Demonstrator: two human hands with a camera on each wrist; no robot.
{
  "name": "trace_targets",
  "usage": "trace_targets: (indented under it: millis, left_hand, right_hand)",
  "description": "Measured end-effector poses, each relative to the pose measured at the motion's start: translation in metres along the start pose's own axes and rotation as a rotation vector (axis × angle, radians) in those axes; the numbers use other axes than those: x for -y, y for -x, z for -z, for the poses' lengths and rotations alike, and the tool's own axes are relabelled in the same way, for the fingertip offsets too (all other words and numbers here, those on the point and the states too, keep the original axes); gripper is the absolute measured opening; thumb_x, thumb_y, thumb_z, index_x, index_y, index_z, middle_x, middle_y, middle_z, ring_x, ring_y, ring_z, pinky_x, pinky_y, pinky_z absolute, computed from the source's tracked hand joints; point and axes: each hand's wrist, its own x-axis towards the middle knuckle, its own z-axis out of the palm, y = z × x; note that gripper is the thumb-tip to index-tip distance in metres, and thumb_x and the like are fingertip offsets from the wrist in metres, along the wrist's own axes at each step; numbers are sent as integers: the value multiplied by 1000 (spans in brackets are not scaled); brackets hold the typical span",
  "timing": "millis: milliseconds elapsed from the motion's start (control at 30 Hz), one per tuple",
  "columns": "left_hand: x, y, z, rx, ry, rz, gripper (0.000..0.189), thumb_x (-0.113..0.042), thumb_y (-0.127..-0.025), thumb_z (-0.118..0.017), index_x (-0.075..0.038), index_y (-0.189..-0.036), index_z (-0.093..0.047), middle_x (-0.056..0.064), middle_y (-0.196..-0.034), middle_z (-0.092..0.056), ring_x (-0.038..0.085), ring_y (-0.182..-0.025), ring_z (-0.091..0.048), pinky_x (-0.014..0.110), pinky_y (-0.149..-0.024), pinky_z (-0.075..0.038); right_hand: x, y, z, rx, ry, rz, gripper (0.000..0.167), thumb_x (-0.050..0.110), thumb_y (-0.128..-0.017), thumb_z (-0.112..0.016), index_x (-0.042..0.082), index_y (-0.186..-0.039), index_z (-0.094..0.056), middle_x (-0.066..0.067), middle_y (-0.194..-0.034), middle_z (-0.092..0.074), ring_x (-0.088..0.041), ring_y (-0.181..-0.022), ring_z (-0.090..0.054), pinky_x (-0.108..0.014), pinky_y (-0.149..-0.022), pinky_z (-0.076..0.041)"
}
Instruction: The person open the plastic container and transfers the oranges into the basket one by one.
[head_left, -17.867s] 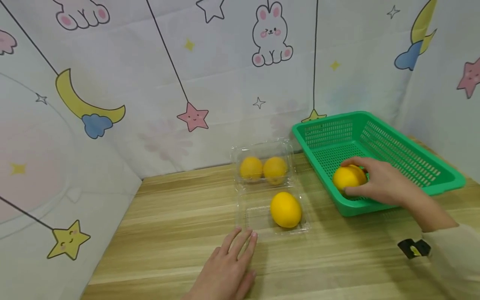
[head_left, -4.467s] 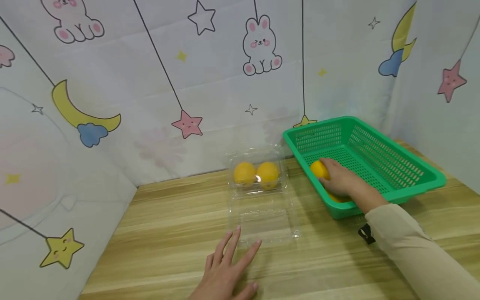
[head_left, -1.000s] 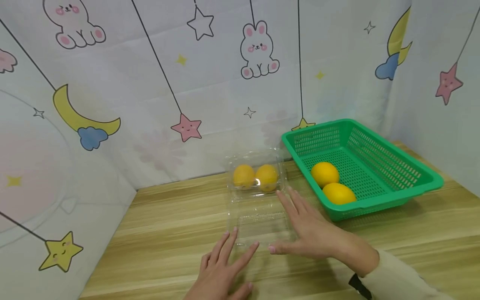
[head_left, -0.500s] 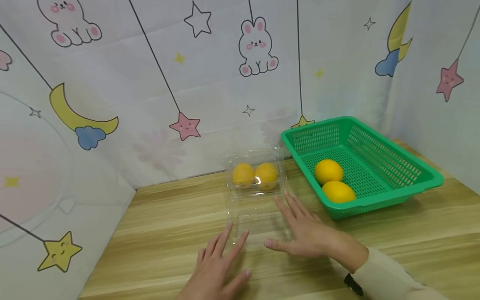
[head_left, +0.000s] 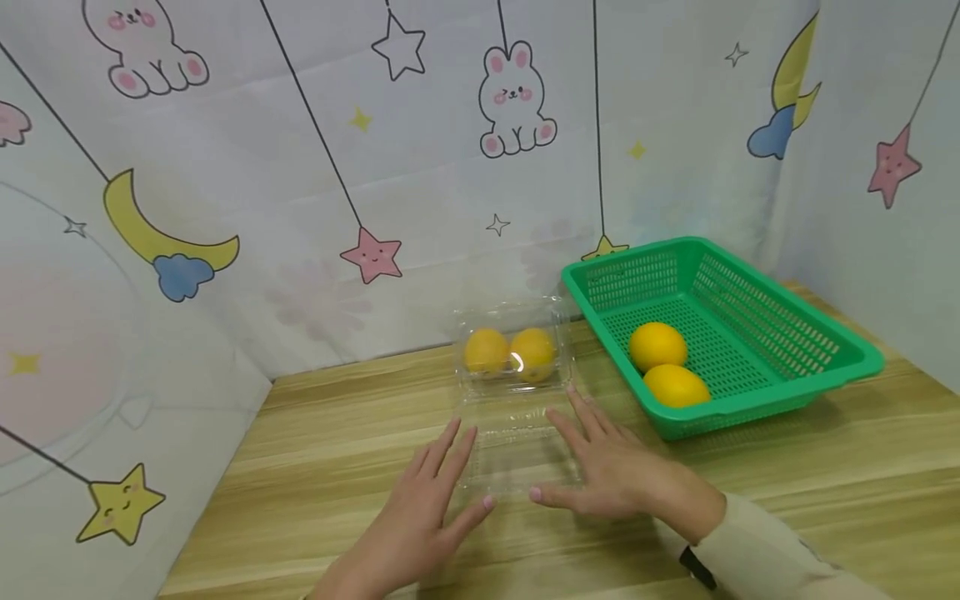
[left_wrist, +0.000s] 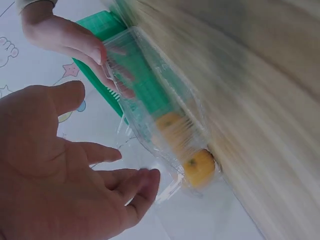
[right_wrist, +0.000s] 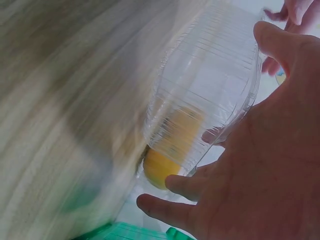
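Two hands are flanking a clear plastic container (head_left: 517,454): the left hand (head_left: 420,504) is reaching farther forward along its left edge than half a second ago, and the right hand (head_left: 618,472) is staying beside its right edge, whereas 4.5 seconds ago it was gripping an orange inside the green basket (head_left: 723,333). The left hand is slanting in, palm facing the container, fingers (head_left: 459,458) loosely spreading wide; the right hand is mirroring it, its fingers also spreading wide. Whether fingertips are touching the plastic is hard to tell. Lying unfolded on the worktop (head_left: 322,450), the container is holding two oranges (head_left: 486,346) side by side in its far half, near the patterned backdrop (head_left: 427,167). The right hand is standing between its near half and the basket, where two more oranges (head_left: 657,344) are resting close together by the left wall, the rim partly hiding the nearer one.
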Motion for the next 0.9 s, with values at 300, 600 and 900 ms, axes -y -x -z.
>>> trace_targets:
  millis: [300,600,900]
  left_hand:
    - [14,-20,-4,141,-66,109,90,-63,-108,-44,-13,-172,-6,12,-179,-2,36,-165,-2,78,-119,-19]
    - [24,-19,-9,116,-84,97,105,-66,-102,-55,-6,-171,-3,12,-178,-8,40,-164,-9,76,-119,-22]
    - [26,-17,-14,74,-64,116,92,-62,-109,-43,-3,-170,-6,11,-178,-7,30,-165,-8,72,-121,-19]
  right_hand:
    - [-9,-6,-7,-11,3,-9,111,83,-90,-57,13,-170,-24,-19,-177,8,-49,-161,-10,-73,-124,-16]
    - [-5,0,-6,-44,-40,5,109,79,-94,-56,9,-170,-20,-21,-177,5,-51,-160,-13,-77,-120,-20]
    - [0,1,-9,-90,-78,-28,112,76,-93,-61,9,-171,-16,-23,-176,6,-53,-159,-12,-80,-116,-23]
